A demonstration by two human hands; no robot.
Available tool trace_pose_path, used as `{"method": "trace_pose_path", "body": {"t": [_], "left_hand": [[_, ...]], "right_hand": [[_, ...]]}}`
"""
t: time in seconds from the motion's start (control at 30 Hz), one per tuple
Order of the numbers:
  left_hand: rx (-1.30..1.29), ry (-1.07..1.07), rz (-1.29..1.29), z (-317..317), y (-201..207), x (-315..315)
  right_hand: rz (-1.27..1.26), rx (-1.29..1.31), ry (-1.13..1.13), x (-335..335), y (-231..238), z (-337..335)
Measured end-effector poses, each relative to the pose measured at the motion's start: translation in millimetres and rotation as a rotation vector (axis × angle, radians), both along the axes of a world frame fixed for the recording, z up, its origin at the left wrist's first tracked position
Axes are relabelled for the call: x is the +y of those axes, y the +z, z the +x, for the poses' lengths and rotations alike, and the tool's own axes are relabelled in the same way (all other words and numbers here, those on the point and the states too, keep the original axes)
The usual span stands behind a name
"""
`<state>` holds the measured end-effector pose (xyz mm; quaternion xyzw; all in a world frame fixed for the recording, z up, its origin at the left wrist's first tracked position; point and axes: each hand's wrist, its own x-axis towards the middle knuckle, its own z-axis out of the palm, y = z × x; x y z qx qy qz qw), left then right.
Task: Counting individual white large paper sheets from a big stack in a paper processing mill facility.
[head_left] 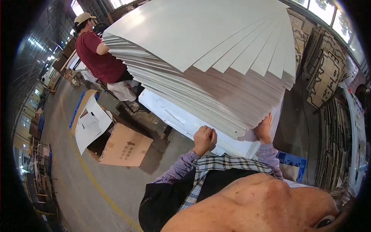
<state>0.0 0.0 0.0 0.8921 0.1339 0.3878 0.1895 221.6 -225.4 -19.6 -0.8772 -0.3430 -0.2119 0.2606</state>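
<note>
A tall stack of large white sheets (162, 31) lies before me, its top sheets fanned out at the near right corner. The lower sheets' edges form a stepped, twisted side. My left hand (205, 140) is closed in a fist just left of the stack's near corner, apart from it. Whatever its curled fingers may hold is hidden. My right hand (263, 130) rests with its fingers stretched out against the stack's near right side. Beneath the stack shows a white table surface (170, 112) with a few thin scraps on it.
On the floor at left stands an open cardboard box (125, 147) with white offcuts (92, 121). Another person (98, 58) in a dark red shirt is beyond the stack's left side. Cut die boards (326, 73) lean at the right. A blue crate (293, 164) is near my right arm.
</note>
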Motion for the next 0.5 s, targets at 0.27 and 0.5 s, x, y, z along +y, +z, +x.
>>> {"method": "trace_pose_path", "body": {"t": [0.27, 0.5], "left_hand": [[-0.054, -0.015, -0.010, 1.2, 1.6, -2.6], [-0.055, -0.010, -0.021, -1.2, 7.9, -2.4]], "right_hand": [[0.071, -0.001, -0.061, 0.7, 0.0, -3.1], [0.009, 0.086, -0.070, 2.0, -8.7, 3.7]]}}
